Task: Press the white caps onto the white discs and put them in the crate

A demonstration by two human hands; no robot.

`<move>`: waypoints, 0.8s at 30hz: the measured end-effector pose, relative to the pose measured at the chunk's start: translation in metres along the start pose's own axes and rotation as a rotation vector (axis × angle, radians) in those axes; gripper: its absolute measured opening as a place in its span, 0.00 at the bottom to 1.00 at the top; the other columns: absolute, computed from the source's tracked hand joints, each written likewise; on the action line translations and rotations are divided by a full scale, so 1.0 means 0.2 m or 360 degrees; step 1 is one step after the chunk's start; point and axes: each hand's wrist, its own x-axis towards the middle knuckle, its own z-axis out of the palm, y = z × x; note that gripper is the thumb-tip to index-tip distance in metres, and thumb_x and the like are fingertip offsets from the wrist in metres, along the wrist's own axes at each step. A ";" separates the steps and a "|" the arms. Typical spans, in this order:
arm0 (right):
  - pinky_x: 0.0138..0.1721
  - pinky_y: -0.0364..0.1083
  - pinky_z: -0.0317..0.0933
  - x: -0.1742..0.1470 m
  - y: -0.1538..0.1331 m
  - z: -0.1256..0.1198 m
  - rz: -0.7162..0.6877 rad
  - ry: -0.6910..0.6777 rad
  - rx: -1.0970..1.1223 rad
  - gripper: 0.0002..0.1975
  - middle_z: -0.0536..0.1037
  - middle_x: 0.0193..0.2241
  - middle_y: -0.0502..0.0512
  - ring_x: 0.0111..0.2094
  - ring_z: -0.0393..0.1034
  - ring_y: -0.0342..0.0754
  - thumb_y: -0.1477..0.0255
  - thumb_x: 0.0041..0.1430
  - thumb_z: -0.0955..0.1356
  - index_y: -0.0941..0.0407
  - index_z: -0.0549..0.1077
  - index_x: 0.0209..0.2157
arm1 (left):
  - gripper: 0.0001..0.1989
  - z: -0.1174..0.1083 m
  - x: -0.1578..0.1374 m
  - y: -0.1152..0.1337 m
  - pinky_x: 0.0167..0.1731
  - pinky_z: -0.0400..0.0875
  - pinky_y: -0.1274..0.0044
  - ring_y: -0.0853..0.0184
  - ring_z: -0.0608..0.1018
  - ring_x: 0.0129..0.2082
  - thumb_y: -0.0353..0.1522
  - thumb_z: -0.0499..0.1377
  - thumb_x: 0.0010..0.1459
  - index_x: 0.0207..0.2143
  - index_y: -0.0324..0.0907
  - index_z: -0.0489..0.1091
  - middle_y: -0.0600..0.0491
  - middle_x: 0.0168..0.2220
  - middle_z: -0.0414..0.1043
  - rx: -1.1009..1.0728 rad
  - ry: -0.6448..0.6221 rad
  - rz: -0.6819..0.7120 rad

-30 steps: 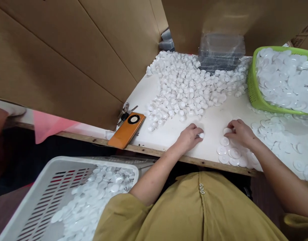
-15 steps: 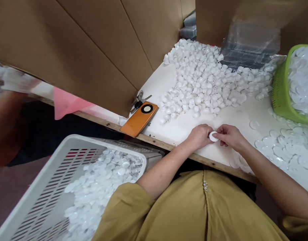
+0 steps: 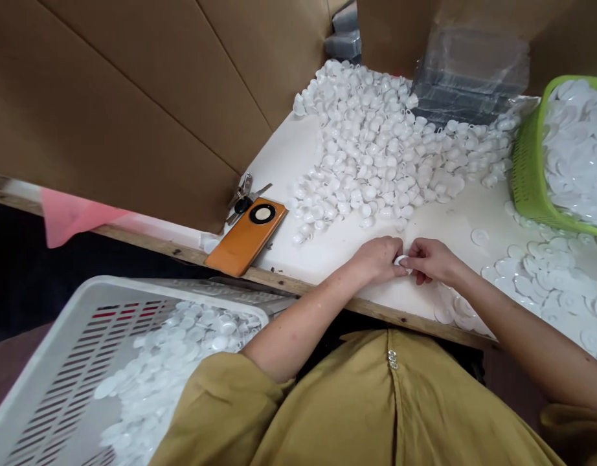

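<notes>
Brown cardboard (image 3: 133, 116) stands along the left and far sides of your white table (image 3: 274, 155), which has a wooden near edge. Your mustard shirt (image 3: 327, 408) fills the near middle. At the near left, below the table edge, the slatted crate (image 3: 87, 294) holds many small white parts. A wide heap (image 3: 371, 145) of white caps covers the far middle of the table, and the green basket (image 3: 528, 171) at the far right is full of white discs. The clear-wrapped pack (image 3: 473, 71) sits at the far side of the heap, against the cardboard. Loose discs (image 3: 546, 278) lie to the right, on the near side of the basket. Your orange phone (image 3: 240, 243) lies by the near edge, left of your hands, with keys (image 3: 245, 197) just beyond it. Your left hand (image 3: 379, 257) and right hand (image 3: 437, 261) meet over the near middle, between heap and edge. Both have thumb and fingers closed together on one small white piece (image 3: 401, 259), its rim showing between them, the rest hidden.
</notes>
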 end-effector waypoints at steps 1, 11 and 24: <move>0.12 0.37 0.56 0.00 0.00 0.00 0.0008 -0.0018 0.0019 0.13 0.70 0.13 0.45 0.13 0.67 0.42 0.70 0.49 0.73 0.55 0.64 0.25 | 0.15 -0.01 0.01 0.00 0.27 0.62 0.78 0.66 0.74 0.29 0.40 0.65 0.48 0.37 0.41 0.71 0.54 0.31 0.73 0.0012 -0.0030 -0.0007; 0.19 0.41 0.62 -0.15 0.02 0.11 -0.0431 -0.0190 0.0396 0.11 0.74 0.20 0.48 0.19 0.70 0.43 0.62 0.53 0.69 0.55 0.67 0.29 | 0.11 -0.01 -0.27 -0.02 0.35 0.67 0.78 0.68 0.73 0.33 0.38 0.60 0.52 0.36 0.42 0.71 0.55 0.33 0.71 -0.0481 0.0062 0.0130; 0.35 0.51 0.59 -0.07 0.47 -0.51 -0.0454 0.1180 -0.1289 0.15 0.73 0.35 0.66 0.36 0.69 0.56 0.70 0.61 0.61 0.60 0.76 0.41 | 0.16 -0.32 -1.50 -0.80 0.38 0.70 0.66 0.49 0.78 0.35 0.44 0.59 0.40 0.28 0.44 0.75 0.45 0.31 0.78 0.0333 0.0015 -0.1486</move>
